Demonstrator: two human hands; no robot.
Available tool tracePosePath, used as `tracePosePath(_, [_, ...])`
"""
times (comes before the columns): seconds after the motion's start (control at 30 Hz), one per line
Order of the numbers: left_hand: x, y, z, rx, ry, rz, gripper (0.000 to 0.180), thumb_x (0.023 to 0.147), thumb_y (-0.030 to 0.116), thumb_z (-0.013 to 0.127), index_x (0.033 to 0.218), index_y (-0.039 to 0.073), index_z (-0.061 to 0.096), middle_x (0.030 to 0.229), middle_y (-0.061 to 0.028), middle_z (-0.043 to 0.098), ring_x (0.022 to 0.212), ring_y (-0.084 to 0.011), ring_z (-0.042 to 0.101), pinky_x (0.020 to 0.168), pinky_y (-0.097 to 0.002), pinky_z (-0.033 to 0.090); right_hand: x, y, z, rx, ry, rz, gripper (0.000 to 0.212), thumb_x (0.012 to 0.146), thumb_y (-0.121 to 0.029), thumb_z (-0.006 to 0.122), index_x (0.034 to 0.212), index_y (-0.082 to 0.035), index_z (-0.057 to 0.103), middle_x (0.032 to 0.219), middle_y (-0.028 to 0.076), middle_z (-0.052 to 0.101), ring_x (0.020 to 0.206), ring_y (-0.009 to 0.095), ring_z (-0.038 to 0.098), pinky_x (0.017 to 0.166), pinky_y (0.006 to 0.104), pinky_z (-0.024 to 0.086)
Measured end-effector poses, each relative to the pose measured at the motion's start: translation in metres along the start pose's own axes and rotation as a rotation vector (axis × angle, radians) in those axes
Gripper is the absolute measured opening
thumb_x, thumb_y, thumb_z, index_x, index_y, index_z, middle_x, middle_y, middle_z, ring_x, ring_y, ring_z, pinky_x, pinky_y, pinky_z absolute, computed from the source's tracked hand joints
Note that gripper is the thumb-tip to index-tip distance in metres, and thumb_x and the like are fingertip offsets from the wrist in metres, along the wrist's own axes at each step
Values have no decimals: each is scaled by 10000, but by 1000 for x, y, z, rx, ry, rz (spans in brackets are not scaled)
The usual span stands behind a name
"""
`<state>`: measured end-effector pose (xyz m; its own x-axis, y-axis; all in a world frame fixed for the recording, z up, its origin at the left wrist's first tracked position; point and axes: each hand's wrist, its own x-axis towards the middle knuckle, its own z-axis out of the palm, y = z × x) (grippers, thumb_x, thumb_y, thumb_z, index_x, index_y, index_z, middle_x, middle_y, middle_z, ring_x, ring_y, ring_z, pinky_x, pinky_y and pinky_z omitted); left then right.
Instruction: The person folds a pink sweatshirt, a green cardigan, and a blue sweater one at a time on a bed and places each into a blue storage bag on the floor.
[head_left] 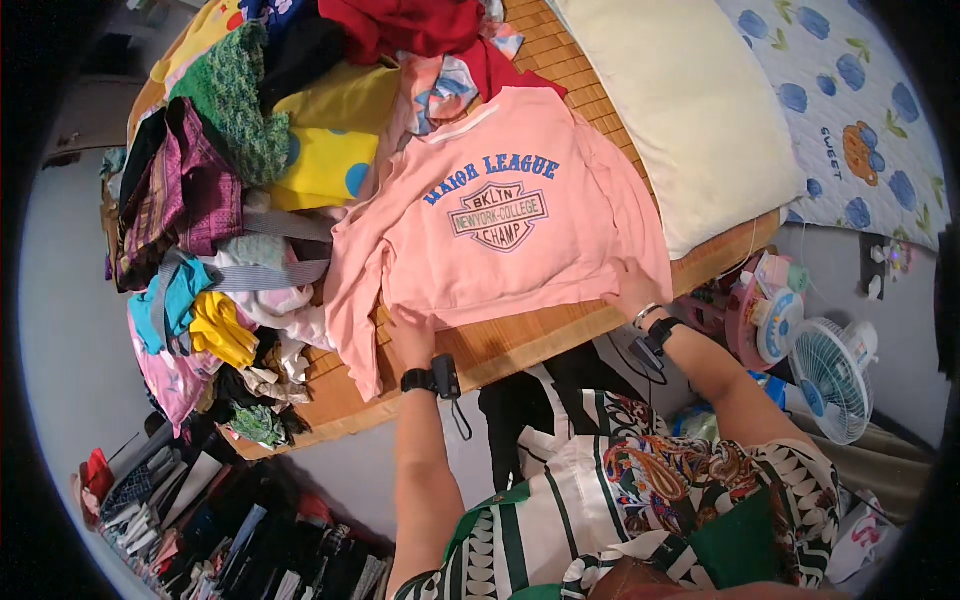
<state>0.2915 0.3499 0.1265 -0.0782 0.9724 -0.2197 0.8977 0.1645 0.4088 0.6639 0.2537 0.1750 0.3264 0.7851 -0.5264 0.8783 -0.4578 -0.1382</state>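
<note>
A pink long-sleeved sweatshirt (420, 255) lies spread out on a bed with a woven mat (520, 345), its neckline away from me and its hem toward me. Blue lettering and a shield-shaped print cover its chest. My left hand (411, 338) rests at the left end of the hem, beside the hanging left sleeve, fingers apart. At the right end of the hem, my right hand (633, 290) lies on the fabric with fingers spread. The right sleeve bends down along that side of the sweatshirt. Each wrist wears a dark strap.
A heap of mixed clothes (225, 200) covers the left of the bed. To the right lie a cream pillow (690, 120) and a blue-patterned quilt (850, 60). A small fan (832, 380) stands beyond the right edge. Packed clothes (250, 530) sit low at left.
</note>
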Motion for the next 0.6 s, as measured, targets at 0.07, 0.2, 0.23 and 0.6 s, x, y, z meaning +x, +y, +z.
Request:
tracePosePath(0.07, [9, 3, -6, 33, -115, -28, 454, 676, 217, 617, 1069, 71, 440, 1011, -235, 449, 883, -379, 477, 735, -407, 416, 6, -6, 1, -31, -52, -216, 343, 722, -204, 561, 1041, -105, 483, 1035, 146, 435, 942, 271, 498, 710, 373, 446])
tracePosePath(0.2, [1, -23, 4, 22, -201, 156, 185, 706, 175, 540, 815, 27, 568, 744, -150, 567, 691, -326, 549, 633, -380, 433, 19, 1, 9, -151, -164, -271, 280, 728, -98, 509, 1007, -90, 486, 982, 133, 446, 934, 264, 504, 718, 375, 446])
tracePosePath(0.23, [-9, -34, 10, 22, -193, 148, 185, 706, 175, 540, 815, 27, 568, 744, -150, 567, 691, -326, 549, 633, -380, 433, 21, 8, 8, -198, -213, -257, 254, 725, -81, 499, 979, -81, 494, 981, 130, 460, 932, 263, 507, 712, 380, 449])
tracePosePath(0.6, [-47, -109, -67, 61, 199, -101, 503, 655, 234, 643, 1035, 1, 412, 1005, -205, 424, 946, -374, 392, 805, -433, 335, -14, -15, -17, -6, -214, -331, 367, 709, -186, 552, 1037, -36, 484, 1041, 162, 496, 972, 304, 475, 844, 364, 384])
